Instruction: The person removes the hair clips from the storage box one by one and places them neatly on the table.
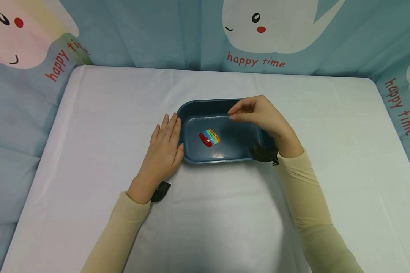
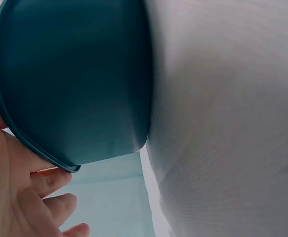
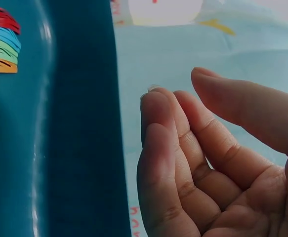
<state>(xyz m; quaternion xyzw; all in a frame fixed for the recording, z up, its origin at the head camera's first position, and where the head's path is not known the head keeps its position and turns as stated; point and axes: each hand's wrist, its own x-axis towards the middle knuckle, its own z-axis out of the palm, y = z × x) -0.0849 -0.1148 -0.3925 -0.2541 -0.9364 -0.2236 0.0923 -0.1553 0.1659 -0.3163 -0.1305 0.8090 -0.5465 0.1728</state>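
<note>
A dark blue tray (image 1: 235, 140) lies on the table, and a small row of hair snap clips (image 1: 210, 138) in red, blue, green and orange rests on its floor. My left hand (image 1: 165, 146) lies along the tray's left end, fingers straight against the rim; the left wrist view shows that tray wall (image 2: 74, 79) up close. Over the tray's right part hovers my right hand (image 1: 259, 113), its fingers loosely bent. In the right wrist view, a gap separates the thumb from the fingers (image 3: 156, 158) and nothing is between them. The clips (image 3: 1, 42) lie apart from this hand.
White cloth (image 1: 106, 113) covers the table around the tray. Light blue curtains (image 1: 157, 34) with printed cartoon figures and red lettering hang behind the table and at both sides. A black wrist camera mount (image 1: 264, 153) overlaps the tray's near right corner.
</note>
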